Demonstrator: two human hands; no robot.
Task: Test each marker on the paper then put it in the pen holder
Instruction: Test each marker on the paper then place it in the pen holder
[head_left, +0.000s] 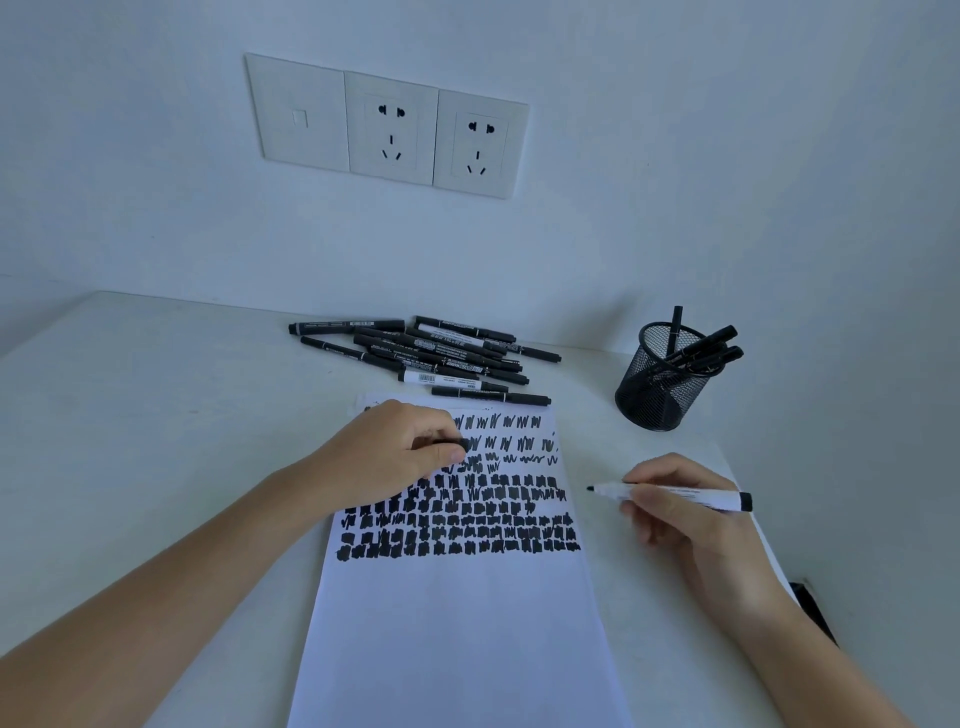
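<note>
A white sheet of paper lies in front of me, its upper half filled with rows of black scribbles. My right hand grips an uncapped white marker, tip pointing left, just off the paper's right edge. My left hand rests on the paper's upper left and pinches a small black cap. A pile of several black markers lies beyond the paper. The black mesh pen holder stands at the back right with a few markers in it.
The white table meets the wall at the back, where a panel of sockets is mounted. The table's right edge runs close to my right wrist, with a dark object below it.
</note>
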